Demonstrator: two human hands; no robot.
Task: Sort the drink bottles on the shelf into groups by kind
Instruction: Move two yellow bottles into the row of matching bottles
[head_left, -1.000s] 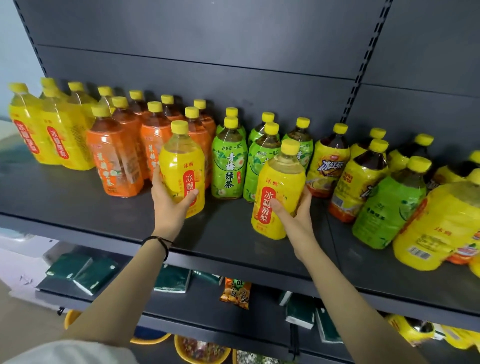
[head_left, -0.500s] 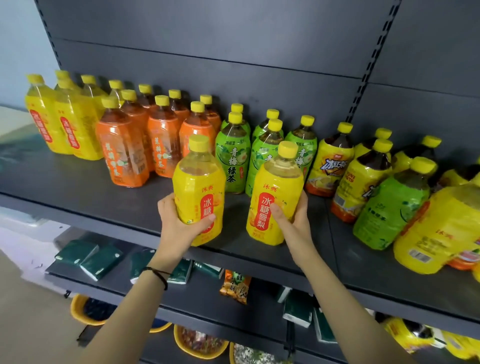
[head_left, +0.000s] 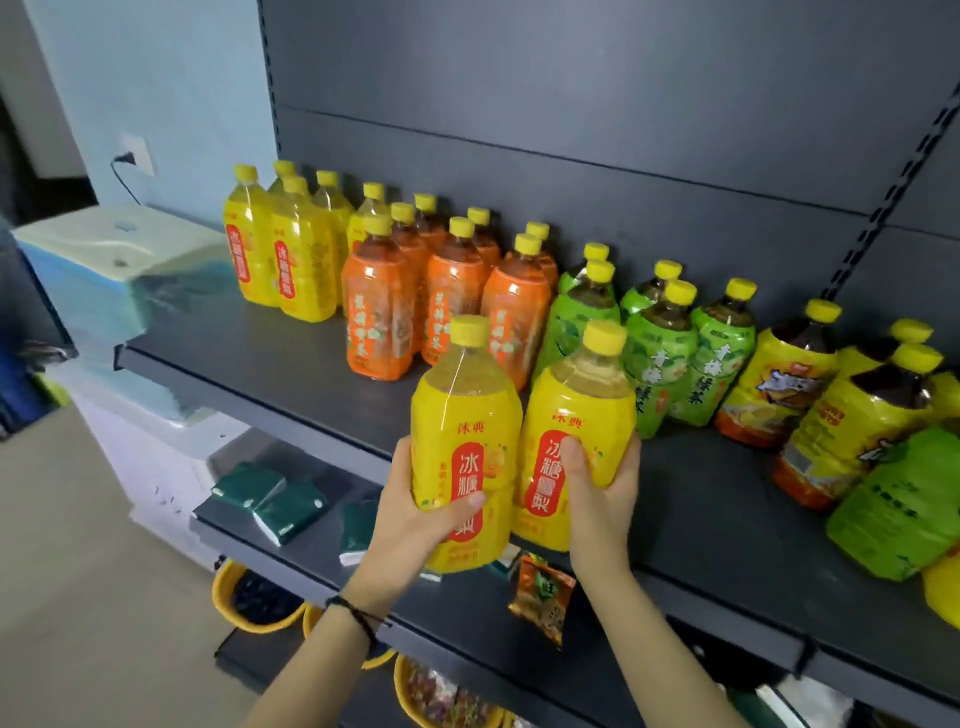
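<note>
My left hand (head_left: 415, 512) grips a yellow pear-drink bottle (head_left: 465, 415), lifted off the dark shelf (head_left: 270, 374) in front of its edge. Beside it, my right hand (head_left: 602, 488) grips a second yellow pear-drink bottle (head_left: 576, 415), touching the first. On the shelf stand groups: yellow pear-drink bottles (head_left: 283, 260) at the far left, orange bottles (head_left: 452, 291) next to them, green tea bottles (head_left: 670, 353) in the middle, and yellow iced-tea bottles with dark liquid (head_left: 789, 379) to the right. A green bottle (head_left: 904, 499) leans at the far right.
A lower shelf (head_left: 244, 525) holds dark green packets (head_left: 270, 499) and an orange snack bag (head_left: 543, 597). Yellow baskets (head_left: 260, 603) sit below. A white and blue box (head_left: 119, 275) stands left of the shelf, near a wall socket (head_left: 137, 156).
Both hands lifted their yellow bottles off the shelf, brought them together and carried them forward toward the shelf's edge. The camera view swung left, revealing the wall and box.
</note>
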